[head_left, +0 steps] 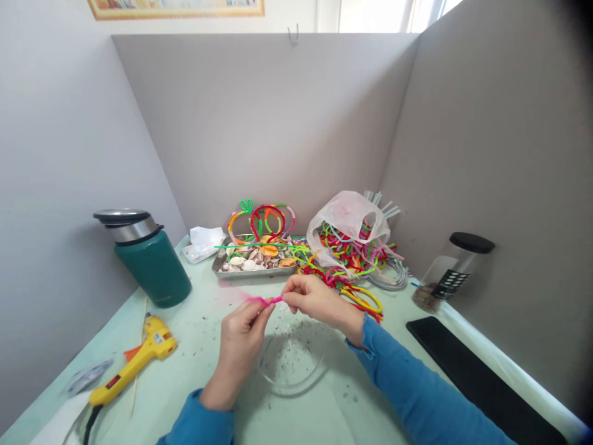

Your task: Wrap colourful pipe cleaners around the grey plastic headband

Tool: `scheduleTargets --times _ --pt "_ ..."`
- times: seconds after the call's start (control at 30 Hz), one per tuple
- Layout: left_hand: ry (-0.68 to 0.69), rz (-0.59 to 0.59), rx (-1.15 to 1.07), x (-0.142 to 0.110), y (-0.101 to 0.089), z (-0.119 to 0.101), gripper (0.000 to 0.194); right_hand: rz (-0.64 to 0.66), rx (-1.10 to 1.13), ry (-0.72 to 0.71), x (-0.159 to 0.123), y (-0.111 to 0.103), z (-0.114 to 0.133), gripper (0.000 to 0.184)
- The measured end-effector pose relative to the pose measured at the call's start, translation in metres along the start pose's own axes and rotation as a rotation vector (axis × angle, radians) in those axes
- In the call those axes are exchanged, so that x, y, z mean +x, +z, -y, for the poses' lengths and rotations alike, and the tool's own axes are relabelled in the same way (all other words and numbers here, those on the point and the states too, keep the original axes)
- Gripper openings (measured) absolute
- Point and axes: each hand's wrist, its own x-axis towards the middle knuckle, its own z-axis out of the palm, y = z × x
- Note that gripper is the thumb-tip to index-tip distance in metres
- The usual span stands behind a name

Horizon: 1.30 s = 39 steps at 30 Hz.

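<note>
Between my hands stretches a bright pink pipe cleaner, twisted near its end and blurred at the free left side. My left hand pinches it between thumb and fingers. The fingertips of my right hand close on its right end, a little higher. Below my hands a clear, thin plastic ring lies on the pale green table, with dark specks scattered inside it. Behind my right hand spreads a heap of colourful pipe cleaners, partly inside a white plastic bag.
A metal tray of seashells stands at the back, with pipe-cleaner hoops behind it. On the left are a green flask and a yellow glue gun. A clear jar and a black flat strip lie right.
</note>
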Motion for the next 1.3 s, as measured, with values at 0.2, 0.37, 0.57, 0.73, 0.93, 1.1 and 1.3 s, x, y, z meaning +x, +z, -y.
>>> scheduleTargets --times 0.2,0.37,0.57,0.73,0.93,1.1,1.3 --pt "-0.450 0.149 -0.383 0.003 -0.001 0.001 0.030 -0.009 -0.051 -0.051 0.002 0.002 -0.006 0.006" --pt "-0.747 0.243 -0.906 0.006 -0.003 0.007 0.022 0.036 -0.110 -0.103 0.000 0.004 -0.005 0.008" --pt "-0.734 0.244 -0.822 0.006 0.000 0.008 0.029 0.034 -0.215 -0.133 0.000 0.005 -0.006 0.013" --pt "-0.525 -0.010 -0.395 0.003 0.005 0.004 0.027 -0.009 -0.173 -0.046 0.004 0.006 -0.012 0.015" --pt "-0.076 -0.134 0.023 -0.001 0.005 0.002 0.014 0.015 -0.048 0.046 0.005 0.006 -0.014 0.015" --pt "0.196 -0.119 0.194 -0.003 0.006 0.006 0.023 0.010 -0.053 0.033 0.005 0.006 -0.012 0.014" --pt "0.200 -0.100 0.212 -0.002 0.006 0.011 0.022 0.001 -0.105 0.010 0.005 0.006 -0.014 0.014"
